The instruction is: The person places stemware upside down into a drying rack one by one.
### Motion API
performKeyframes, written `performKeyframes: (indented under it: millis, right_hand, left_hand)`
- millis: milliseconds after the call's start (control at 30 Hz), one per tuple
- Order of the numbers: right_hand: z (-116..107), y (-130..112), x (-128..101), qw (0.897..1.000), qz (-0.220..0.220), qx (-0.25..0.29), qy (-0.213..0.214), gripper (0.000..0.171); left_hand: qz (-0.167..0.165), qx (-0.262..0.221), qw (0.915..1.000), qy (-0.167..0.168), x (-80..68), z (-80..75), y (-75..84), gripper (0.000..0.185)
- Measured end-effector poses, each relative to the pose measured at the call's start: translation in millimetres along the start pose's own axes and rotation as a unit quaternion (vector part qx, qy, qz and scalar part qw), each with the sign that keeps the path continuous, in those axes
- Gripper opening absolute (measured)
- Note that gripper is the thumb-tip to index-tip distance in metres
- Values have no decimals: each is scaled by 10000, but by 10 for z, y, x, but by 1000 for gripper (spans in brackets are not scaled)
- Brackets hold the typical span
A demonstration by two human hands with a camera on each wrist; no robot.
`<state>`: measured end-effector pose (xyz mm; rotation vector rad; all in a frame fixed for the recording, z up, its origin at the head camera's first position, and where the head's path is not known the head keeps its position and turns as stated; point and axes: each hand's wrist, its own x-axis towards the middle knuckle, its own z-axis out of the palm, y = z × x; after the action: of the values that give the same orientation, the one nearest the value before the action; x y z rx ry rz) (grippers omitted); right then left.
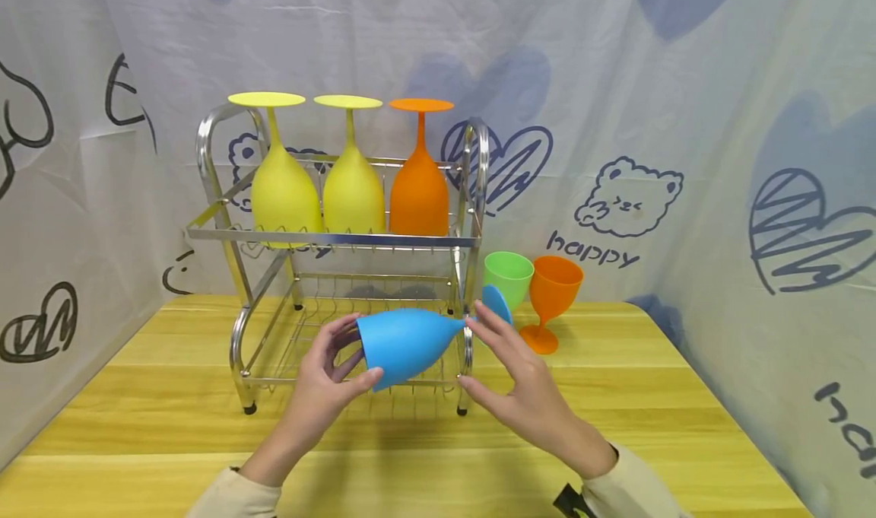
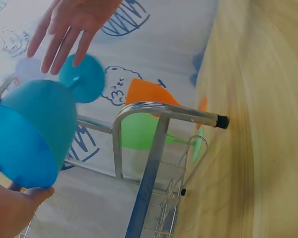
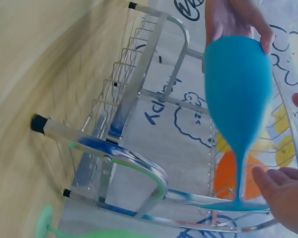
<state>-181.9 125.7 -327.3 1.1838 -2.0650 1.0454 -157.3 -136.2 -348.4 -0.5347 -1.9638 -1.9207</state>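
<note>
Two bare hands, the left hand [image 1: 322, 385] low and left of centre in the head view, the right hand [image 1: 523, 385] right of centre. Pale beige long fabric sleeves [image 1: 229, 497] ending at both wrists along the bottom edge. A small black strap-like piece [image 1: 568, 500] under the right cuff, bottom right of centre.

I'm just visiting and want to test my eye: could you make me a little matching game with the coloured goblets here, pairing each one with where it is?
Things:
1. blue goblet
2. green goblet
3. two yellow goblets
4. orange goblet with its base up

Places:
A. upside down on the left of the rack's top shelf
B. upright on the table, right of the rack
C. held sideways between the left hand and right hand
D. upside down at the right end of the top shelf

Pairs: 1-C, 2-B, 3-A, 4-D
</note>
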Motion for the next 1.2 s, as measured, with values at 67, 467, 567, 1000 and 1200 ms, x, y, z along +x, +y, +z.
performKeyframes:
  millis: [67,467,567,1000,1200]
  right_hand:
    - [-3,-1,-13,9996,-112,212,117,62]
    - [90,-36,-11,9600,1171,2541,100,58]
    - [94,-71,50,9296,1759,3239,33,63]
    - [273,-179,255,8678,1950,4566,-192,96]
    - [305,-200,314,8699,1984,4515,-50,91]
  left_hand:
    - [-57,-257,9996,134,-5,-18,24,69]
    - [-459,-2231,9737,7,-45,-5,68,64]
    - [-432,-2322,9717,-77,-43,8,73,64]
    - [-458,-2572,9650,-227,-37,114,101,64]
    - [-452,-2548,9656,-260,-16,101,71,63]
